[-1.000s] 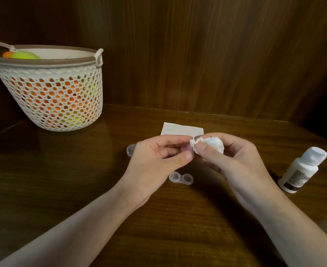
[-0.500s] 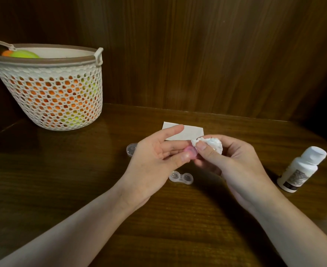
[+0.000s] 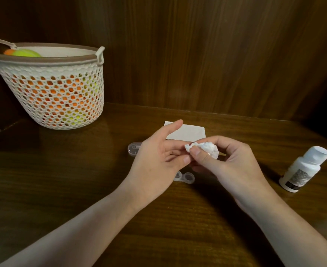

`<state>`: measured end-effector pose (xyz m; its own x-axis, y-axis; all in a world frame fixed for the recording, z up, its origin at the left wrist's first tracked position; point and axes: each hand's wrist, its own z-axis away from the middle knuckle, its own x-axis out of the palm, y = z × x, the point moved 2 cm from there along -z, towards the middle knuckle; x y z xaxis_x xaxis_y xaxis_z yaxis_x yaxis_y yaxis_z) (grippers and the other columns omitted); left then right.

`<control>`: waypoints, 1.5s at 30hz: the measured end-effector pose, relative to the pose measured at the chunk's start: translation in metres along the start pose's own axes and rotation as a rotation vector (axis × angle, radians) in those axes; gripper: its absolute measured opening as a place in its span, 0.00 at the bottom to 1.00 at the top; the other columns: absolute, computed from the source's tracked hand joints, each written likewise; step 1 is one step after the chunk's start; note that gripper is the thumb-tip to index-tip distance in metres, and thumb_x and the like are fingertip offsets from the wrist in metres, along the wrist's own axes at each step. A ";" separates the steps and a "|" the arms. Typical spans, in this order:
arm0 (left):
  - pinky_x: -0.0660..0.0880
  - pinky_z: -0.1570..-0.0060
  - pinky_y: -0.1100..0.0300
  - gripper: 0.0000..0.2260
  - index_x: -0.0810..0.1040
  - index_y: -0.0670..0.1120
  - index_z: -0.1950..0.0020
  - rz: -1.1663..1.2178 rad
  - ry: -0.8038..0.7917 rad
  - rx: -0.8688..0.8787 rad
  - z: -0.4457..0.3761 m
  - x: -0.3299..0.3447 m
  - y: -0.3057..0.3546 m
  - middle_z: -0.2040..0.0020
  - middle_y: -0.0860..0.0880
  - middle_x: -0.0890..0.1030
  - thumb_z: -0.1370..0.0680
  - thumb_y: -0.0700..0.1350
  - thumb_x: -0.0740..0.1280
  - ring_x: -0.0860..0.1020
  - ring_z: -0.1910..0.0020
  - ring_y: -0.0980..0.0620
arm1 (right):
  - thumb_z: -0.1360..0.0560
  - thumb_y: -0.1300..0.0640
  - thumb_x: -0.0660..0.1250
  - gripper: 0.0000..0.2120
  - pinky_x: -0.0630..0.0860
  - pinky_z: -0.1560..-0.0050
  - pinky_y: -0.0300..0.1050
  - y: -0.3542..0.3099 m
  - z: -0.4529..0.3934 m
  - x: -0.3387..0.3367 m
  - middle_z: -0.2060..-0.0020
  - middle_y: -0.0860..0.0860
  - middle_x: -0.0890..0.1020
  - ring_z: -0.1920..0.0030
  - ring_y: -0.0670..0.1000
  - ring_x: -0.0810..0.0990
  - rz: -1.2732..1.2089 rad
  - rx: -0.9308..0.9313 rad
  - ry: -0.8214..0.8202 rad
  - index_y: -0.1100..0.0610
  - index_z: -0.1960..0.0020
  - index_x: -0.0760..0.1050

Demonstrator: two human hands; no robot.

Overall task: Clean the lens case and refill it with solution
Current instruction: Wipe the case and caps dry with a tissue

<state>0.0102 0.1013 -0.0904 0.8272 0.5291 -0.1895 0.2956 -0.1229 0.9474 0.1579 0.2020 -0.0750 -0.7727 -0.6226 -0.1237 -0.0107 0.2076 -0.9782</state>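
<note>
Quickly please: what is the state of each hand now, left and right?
Left hand: index finger straight; whether it holds anything cannot be told.
Right hand: pinches a crumpled tissue.

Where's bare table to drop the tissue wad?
Free: the wide strip between the basket and the small cap, and the near table beside the forearms. Crowded: mid-table, where the lens case, flat tissue and both hands sit close. The bottle borders the right side.

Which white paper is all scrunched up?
The crumpled white tissue wad pinched by the right hand; the flat white paper sheet lies smooth on the table.
</note>
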 end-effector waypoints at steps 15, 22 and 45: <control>0.84 0.45 0.59 0.34 0.71 0.56 0.23 0.105 0.018 0.036 -0.005 -0.006 -0.001 0.40 0.56 0.86 0.24 0.37 0.78 0.87 0.44 0.55 | 0.29 0.53 0.78 0.09 0.86 0.54 0.40 0.000 -0.005 -0.007 0.49 0.52 0.91 0.49 0.52 0.91 -0.141 0.091 -0.096 0.48 0.50 0.90; 0.85 0.48 0.60 0.20 0.76 0.60 0.28 -0.477 0.065 0.131 -0.010 -0.024 0.004 0.40 0.65 0.78 0.18 0.44 0.71 0.83 0.48 0.62 | 0.23 0.52 0.78 0.04 0.80 0.53 0.37 0.006 -0.011 -0.014 0.56 0.34 0.87 0.52 0.33 0.85 0.371 0.010 0.090 0.43 0.53 0.86; 0.82 0.38 0.54 0.15 0.80 0.56 0.30 -0.916 -0.134 -0.078 -0.007 -0.029 -0.004 0.36 0.55 0.79 0.17 0.50 0.71 0.78 0.37 0.54 | 0.21 0.49 0.76 0.09 0.66 0.58 0.30 0.029 -0.025 -0.021 0.53 0.31 0.80 0.49 0.35 0.76 0.861 -0.069 -0.046 0.36 0.54 0.79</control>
<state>-0.0187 0.0921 -0.0865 0.3362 0.2895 -0.8962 0.8321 0.3543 0.4267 0.1579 0.2395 -0.0971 -0.5029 -0.2576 -0.8251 0.5268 0.6654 -0.5289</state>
